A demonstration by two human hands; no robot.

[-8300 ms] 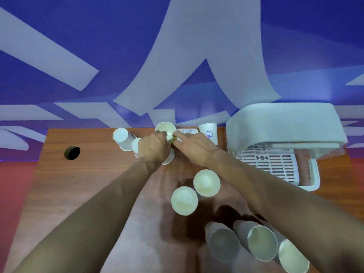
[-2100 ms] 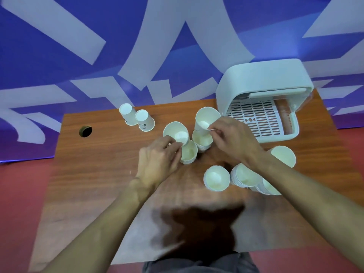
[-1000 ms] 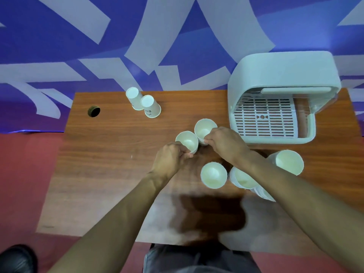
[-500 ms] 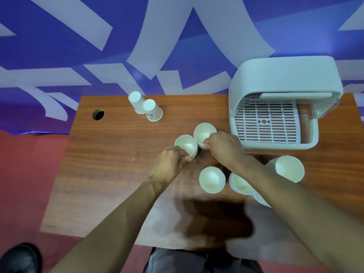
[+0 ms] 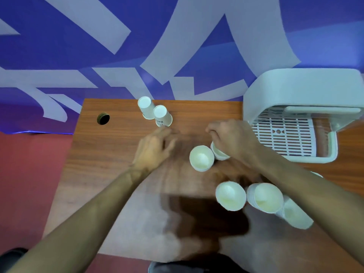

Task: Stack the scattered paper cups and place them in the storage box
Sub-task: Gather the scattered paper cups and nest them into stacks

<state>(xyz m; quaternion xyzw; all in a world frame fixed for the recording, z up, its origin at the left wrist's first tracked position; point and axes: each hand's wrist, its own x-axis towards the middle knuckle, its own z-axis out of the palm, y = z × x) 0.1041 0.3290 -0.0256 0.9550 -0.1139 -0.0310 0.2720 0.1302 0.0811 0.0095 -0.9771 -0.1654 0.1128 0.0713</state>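
Two white paper cups stand upside down at the table's back, one (image 5: 144, 107) touching the other (image 5: 162, 116). My left hand (image 5: 155, 148) is open and blurred, its fingertips just short of them. An upright cup (image 5: 201, 158) stands mid-table. Beside it another cup (image 5: 217, 154) is half hidden under my right hand (image 5: 232, 140), whose fingers are curled; I cannot see a grip. Near me are one more upright cup (image 5: 230, 196) and tilted nested cups (image 5: 265, 198), with a further cup (image 5: 295, 215) behind my right forearm. The white storage box (image 5: 301, 89) stands open at the right.
The box's slatted tray (image 5: 283, 134) faces me, with a raised front lip. A round cable hole (image 5: 103, 118) sits in the wooden table (image 5: 110, 166) at back left. Red floor lies left of the table; a blue and white wall runs behind it.
My left hand has let go of the mid-table cup and moved left and forward toward the upside-down cups. My right hand has slid forward over its cup.
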